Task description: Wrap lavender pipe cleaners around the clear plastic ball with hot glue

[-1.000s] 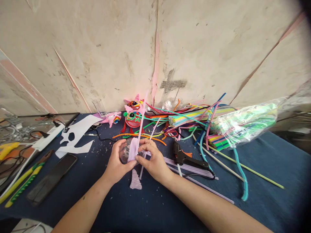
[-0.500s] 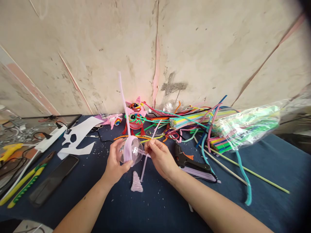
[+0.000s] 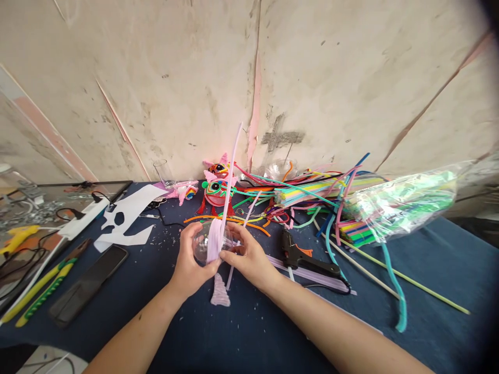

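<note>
My left hand (image 3: 192, 257) is closed round the left side of a clear plastic ball (image 3: 201, 248). A band of lilac pipe cleaners (image 3: 214, 240) runs over the ball, and one long lilac pipe cleaner (image 3: 231, 182) sticks up from it, leaning right. My right hand (image 3: 249, 257) grips the ball's right side, its thumb pressed at the edge of the band. Just below the ball, a ridged lilac piece, wider at its lower end (image 3: 220, 292), lies on the cloth. Behind my right fingers, a loose lilac pipe cleaner (image 3: 252, 209) is partly hidden.
A black glue gun (image 3: 310, 262) lies right of my hands over lilac pipe cleaners. Behind are decorated animal heads (image 3: 219, 189) and bagged pipe cleaners (image 3: 413, 202). Leftward lie a phone (image 3: 89, 283), pliers (image 3: 49, 291), cut white paper (image 3: 130, 213) and a power strip (image 3: 83, 218).
My right hand has let go of the loose pipe cleaner and moved left onto the ball. The upright lilac pipe cleaner now leans right, and the band on the ball looks turned.
</note>
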{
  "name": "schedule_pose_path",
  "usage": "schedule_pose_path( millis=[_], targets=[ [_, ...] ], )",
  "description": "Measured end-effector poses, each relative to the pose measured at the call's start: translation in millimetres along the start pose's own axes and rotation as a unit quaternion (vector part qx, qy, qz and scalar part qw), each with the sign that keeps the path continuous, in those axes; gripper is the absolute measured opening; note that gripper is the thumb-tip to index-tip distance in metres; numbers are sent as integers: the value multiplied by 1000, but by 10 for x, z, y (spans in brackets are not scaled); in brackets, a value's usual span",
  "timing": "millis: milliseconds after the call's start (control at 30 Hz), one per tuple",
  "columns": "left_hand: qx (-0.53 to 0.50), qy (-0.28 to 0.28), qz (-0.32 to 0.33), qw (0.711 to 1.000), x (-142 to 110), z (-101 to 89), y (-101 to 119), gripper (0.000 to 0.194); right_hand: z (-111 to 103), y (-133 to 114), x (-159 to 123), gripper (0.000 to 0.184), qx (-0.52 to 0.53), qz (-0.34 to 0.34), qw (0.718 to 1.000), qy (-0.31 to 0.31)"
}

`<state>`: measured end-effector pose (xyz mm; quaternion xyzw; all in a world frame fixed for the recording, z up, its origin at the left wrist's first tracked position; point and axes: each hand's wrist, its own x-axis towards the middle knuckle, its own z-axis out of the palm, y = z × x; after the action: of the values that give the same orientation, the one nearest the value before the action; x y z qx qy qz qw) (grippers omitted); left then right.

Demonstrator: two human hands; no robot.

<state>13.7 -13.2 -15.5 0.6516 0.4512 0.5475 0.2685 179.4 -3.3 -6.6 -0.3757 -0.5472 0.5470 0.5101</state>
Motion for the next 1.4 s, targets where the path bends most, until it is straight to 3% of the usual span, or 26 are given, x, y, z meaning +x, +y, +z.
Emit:
schedule_pose_path(
  millis=[233, 700, 900, 1200, 1400],
  targets=[
    [60, 7, 62, 996, -4, 6, 21, 73, -2, -1, 0, 59, 21, 4, 1000, 3],
    [84, -23, 94, 992, -1, -34, 13, 79, 14, -37, -16, 53, 30, 22, 999, 11],
    [123, -36, 124, 984, -2, -60, 10, 84, 20, -94, -12, 47, 81, 24, 996, 11],
    [90, -37, 90, 991, -6, -63, 7, 82, 42, -52, -30, 50, 83, 33, 996, 16],
    [165, -17, 128, 978, 22, -63, 82, 73, 41, -62, -33, 49, 68, 25, 997, 17]
  ],
)
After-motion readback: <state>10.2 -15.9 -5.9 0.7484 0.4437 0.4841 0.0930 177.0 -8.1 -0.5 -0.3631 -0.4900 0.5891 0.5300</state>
